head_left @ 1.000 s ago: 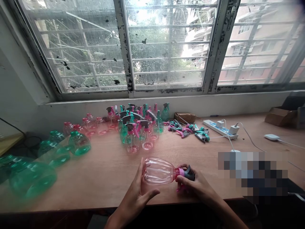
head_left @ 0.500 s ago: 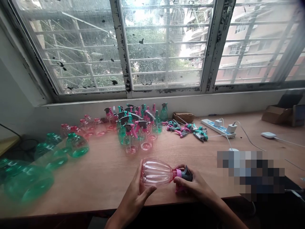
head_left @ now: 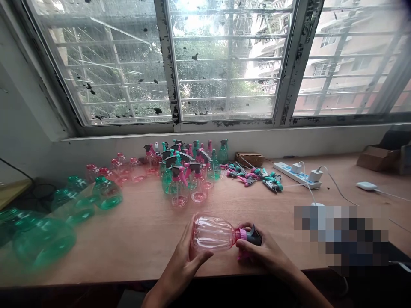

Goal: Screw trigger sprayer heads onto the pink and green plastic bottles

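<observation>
A clear pink spray bottle (head_left: 212, 233) lies sideways above the near edge of the wooden table (head_left: 138, 231). My left hand (head_left: 186, 261) wraps round its base end, fingers curled on the body. My right hand (head_left: 258, 250) grips the dark grey and pink trigger head (head_left: 251, 236) at the bottle's neck. Both hands are closed on this one bottle.
Finished pink and green spray bottles (head_left: 184, 173) stand grouped at the back centre. Headless green bottles (head_left: 64, 205) and pink bottles (head_left: 115, 169) lie at left. Loose trigger heads (head_left: 253, 175) lie beside a power strip (head_left: 300, 174) with cables. A cardboard box (head_left: 377, 156) sits far right.
The bottle stays in both hands at the same spot. My left fingers have closed a little more round the body; the view shifted slightly.
</observation>
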Demonstrator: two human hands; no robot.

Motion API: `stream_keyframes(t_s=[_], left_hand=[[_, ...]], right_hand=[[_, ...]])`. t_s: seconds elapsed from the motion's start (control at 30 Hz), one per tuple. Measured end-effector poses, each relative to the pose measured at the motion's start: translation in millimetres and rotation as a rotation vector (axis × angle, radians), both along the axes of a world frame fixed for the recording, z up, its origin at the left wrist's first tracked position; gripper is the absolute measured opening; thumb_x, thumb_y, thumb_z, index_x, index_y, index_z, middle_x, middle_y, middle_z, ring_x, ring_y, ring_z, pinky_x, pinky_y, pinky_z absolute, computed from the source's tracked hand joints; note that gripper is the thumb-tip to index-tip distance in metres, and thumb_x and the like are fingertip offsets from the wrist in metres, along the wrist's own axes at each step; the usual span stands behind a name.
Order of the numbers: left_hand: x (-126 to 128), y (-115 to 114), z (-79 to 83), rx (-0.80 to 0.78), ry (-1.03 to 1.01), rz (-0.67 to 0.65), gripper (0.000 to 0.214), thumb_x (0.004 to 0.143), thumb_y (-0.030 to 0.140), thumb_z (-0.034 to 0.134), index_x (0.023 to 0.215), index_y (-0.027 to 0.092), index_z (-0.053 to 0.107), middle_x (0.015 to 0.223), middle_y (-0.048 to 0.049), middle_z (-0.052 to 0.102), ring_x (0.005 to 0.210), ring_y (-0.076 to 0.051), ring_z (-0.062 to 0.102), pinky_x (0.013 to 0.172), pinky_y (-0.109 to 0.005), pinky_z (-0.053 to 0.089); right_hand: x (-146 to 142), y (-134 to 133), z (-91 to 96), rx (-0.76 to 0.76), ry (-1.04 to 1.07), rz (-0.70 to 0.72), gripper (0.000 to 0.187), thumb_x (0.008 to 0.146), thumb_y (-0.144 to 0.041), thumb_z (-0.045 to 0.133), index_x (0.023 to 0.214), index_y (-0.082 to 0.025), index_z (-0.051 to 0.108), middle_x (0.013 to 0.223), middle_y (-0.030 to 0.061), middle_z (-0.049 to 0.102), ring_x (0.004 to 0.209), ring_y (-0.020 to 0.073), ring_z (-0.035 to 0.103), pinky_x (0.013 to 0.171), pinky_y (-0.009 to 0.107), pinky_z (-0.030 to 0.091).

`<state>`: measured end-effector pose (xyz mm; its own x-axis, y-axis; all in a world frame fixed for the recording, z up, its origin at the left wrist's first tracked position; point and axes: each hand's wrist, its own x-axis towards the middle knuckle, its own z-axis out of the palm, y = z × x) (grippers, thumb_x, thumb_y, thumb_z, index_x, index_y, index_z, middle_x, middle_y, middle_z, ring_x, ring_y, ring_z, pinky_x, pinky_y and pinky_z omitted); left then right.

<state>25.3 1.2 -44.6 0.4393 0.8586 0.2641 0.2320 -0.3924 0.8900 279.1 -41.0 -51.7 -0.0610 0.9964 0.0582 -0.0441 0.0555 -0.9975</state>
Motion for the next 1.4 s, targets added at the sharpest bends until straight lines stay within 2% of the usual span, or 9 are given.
stream_keyframes(t_s=[0.23,0.43,0.7,0.9,1.1,1.27,1.4], left_hand=[[1.6,-0.9,-2.3,0.059,0.042,0.000,0.084,0.092,0.039,0.065,0.157,0.039,0.011,0.167,-0.0012,0.018,0.150,-0.031,0.025,0.124,-0.048,0.019],[-0.1,-3.4,4.2,0.007,0.058,0.001,0.091,0.089,0.043,0.068,0.159,0.028,0.012,0.166,-0.0092,0.023,0.152,-0.033,0.019,0.124,-0.050,0.017],[-0.4,-1.8,-1.8,0.034,0.016,-0.028,0.087,0.091,0.036,0.066,0.157,0.040,0.008,0.168,0.0000,0.014,0.153,-0.029,0.016,0.124,-0.049,0.012],[-2.8,1.0,-3.5,-0.016,-0.023,-0.040,0.092,0.088,0.040,0.070,0.158,0.030,0.011,0.167,-0.0075,0.016,0.153,-0.033,0.014,0.124,-0.050,0.013],[-0.9,0.1,-3.2,0.089,0.018,-0.019,0.079,0.094,0.035,0.062,0.156,0.041,0.012,0.168,0.0006,0.016,0.153,-0.030,0.015,0.124,-0.050,0.013],[-2.5,-0.9,-2.0,0.012,0.016,-0.038,0.092,0.090,0.041,0.068,0.158,0.034,0.007,0.168,-0.0040,0.014,0.153,-0.029,0.012,0.125,-0.047,0.012],[-4.0,1.1,-4.5,0.021,0.043,-0.046,0.086,0.092,0.040,0.065,0.158,0.032,0.010,0.168,-0.0048,0.013,0.153,-0.030,0.012,0.125,-0.047,0.012]], right_hand=[[1.1,4.2,-4.2,-0.056,0.089,-0.059,0.047,0.075,-0.055,0.079,0.097,-0.017,0.061,0.068,0.0013,0.073,0.055,0.0188,0.071,0.042,0.021,0.045],[-0.6,1.4,-1.1,-0.017,0.017,-0.031,0.044,0.075,-0.052,0.080,0.097,-0.018,0.063,0.062,0.0005,0.074,0.054,0.0186,0.070,0.048,0.025,0.051],[0.1,2.7,-1.2,-0.062,0.085,-0.049,0.045,0.075,-0.054,0.080,0.095,-0.018,0.062,0.070,0.0011,0.074,0.055,0.0181,0.071,0.042,0.021,0.046],[0.3,0.7,-1.2,0.012,-0.013,0.014,0.040,0.078,-0.046,0.080,0.100,-0.018,0.062,0.065,0.0002,0.075,0.058,0.0185,0.070,0.053,0.026,0.053],[0.4,2.5,-1.8,-0.048,0.086,-0.028,0.043,0.077,-0.052,0.079,0.096,-0.018,0.061,0.070,0.0014,0.074,0.056,0.0183,0.071,0.042,0.020,0.045],[0.8,1.3,-1.3,-0.021,0.046,0.011,0.041,0.078,-0.048,0.080,0.099,-0.018,0.062,0.064,0.0004,0.074,0.056,0.0173,0.070,0.046,0.021,0.048],[1.1,1.1,-1.0,0.006,0.010,0.015,0.040,0.078,-0.046,0.080,0.099,-0.018,0.062,0.065,0.0002,0.075,0.058,0.0173,0.071,0.052,0.022,0.051]])
